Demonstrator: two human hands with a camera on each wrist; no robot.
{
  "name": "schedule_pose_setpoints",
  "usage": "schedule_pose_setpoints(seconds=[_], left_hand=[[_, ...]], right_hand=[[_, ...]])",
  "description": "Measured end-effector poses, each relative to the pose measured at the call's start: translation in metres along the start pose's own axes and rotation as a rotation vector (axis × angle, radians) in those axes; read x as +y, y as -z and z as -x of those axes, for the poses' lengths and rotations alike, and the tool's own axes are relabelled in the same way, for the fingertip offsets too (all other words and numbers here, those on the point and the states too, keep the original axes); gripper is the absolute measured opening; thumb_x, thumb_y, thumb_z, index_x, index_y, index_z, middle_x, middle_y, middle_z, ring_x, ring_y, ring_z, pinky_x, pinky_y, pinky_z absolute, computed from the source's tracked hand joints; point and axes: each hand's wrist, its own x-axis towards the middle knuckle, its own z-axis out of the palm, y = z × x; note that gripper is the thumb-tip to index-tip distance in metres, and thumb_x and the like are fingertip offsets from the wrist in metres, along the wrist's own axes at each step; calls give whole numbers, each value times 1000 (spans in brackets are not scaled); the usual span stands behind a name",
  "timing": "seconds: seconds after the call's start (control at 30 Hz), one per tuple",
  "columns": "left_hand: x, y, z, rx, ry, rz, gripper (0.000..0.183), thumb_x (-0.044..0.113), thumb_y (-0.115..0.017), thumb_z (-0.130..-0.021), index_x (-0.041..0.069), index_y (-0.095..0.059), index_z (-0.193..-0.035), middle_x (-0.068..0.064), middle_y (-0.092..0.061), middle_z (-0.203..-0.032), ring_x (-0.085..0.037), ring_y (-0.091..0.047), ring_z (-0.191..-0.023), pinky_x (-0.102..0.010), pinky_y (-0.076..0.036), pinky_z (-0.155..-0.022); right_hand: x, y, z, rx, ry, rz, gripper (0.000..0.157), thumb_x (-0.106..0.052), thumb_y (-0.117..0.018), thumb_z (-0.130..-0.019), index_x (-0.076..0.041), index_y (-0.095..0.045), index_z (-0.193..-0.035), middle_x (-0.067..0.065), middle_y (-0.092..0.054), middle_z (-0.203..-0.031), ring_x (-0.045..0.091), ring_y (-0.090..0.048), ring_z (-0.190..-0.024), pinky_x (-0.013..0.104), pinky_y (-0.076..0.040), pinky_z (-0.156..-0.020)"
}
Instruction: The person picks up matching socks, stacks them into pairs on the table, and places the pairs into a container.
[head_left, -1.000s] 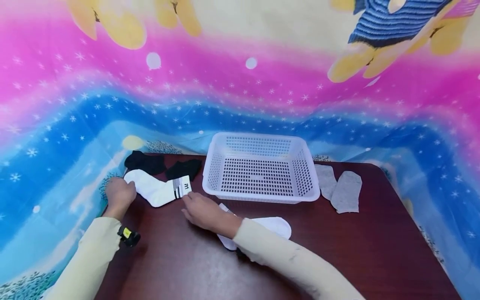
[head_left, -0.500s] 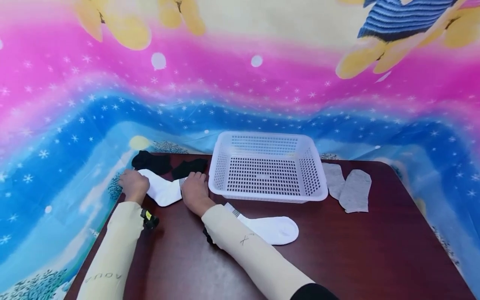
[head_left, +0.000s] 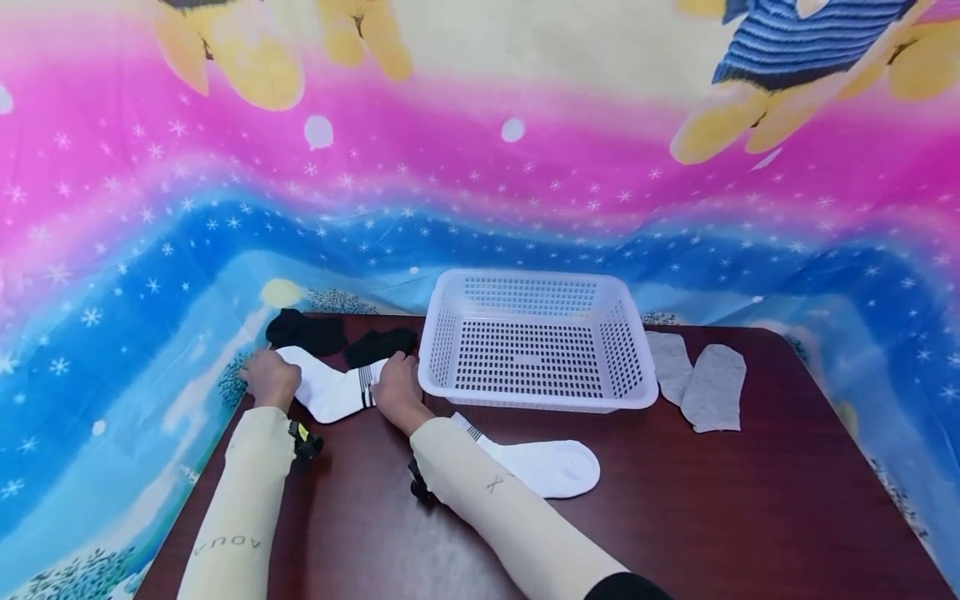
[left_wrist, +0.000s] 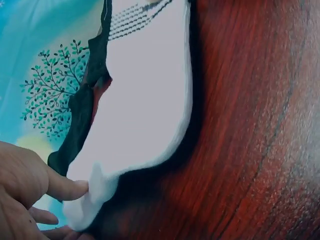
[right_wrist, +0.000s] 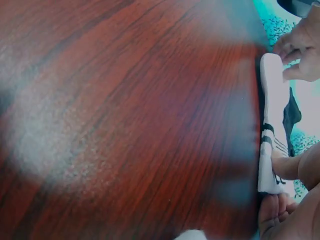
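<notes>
A white sock (head_left: 330, 392) with black stripes lies flat at the left of the table, toe to the left. At its toe, my left hand (head_left: 272, 380) pinches the fabric; the left wrist view shows a fingertip on top and other fingers at the edge. My right hand (head_left: 399, 390) holds the striped cuff, its thumb (right_wrist: 286, 168) on top and fingers curled by the cuff's end. A second white sock (head_left: 551, 468) lies below the basket, its cuff partly behind my right forearm. Two black socks (head_left: 303, 332) lie just behind the held one.
A white plastic basket (head_left: 536, 400) with perforated walls stands at the back middle of the dark wooden table (head_left: 720, 517). Two grey socks (head_left: 712, 387) overlap to its right. A printed cloth (head_left: 480, 183) hangs behind the table and along its sides.
My right hand came up onto the cuff, covering its printed mark, then slid slightly right so the stripes show again. My left hand stays at the toe. The head view shifted slightly.
</notes>
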Motion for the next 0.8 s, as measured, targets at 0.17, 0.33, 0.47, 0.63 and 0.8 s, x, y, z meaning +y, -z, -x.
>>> schedule_pose_setpoints(seconds=[0.17,0.33,0.47,0.63,0.8], left_hand=[[-7,0,-6,42,-16,70,64,15,-54,-88,-18,-27,-136,-44,-15,-143,-57,-19,-131,-64,-30,-103],[-12,2,-13,60,-45,154,60,16,-55,-86,-7,-38,-139,-36,-33,-141,-51,-25,-132,-61,-33,-102],[-14,6,-15,49,-67,203,50,20,-55,-90,-4,-48,-133,-27,-52,-129,-44,-41,-123,-55,-42,-96],[-11,10,-12,37,-64,265,42,24,-56,-94,-5,-51,-124,-23,-53,-119,-37,-51,-109,-47,-47,-84],[-15,14,-12,67,-88,290,28,18,-51,-95,-5,-48,-110,-18,-50,-97,-31,-51,-91,-38,-44,-69]], right_hand=[[1,0,2,12,74,25,47,-34,-68,-88,-7,-51,-122,9,-54,-123,19,-52,-114,28,-46,-96],[1,0,8,74,198,79,32,-28,-65,-90,-8,-55,-113,5,-60,-108,15,-60,-97,25,-52,-84],[0,1,12,122,275,169,27,-27,-63,-91,-10,-55,-110,3,-60,-103,13,-62,-91,24,-54,-77],[0,3,18,142,337,169,27,-27,-62,-92,-10,-54,-112,2,-59,-104,12,-62,-91,25,-55,-76],[-3,7,24,162,368,161,30,-26,-65,-90,-10,-53,-112,3,-59,-103,12,-62,-92,24,-55,-75]])
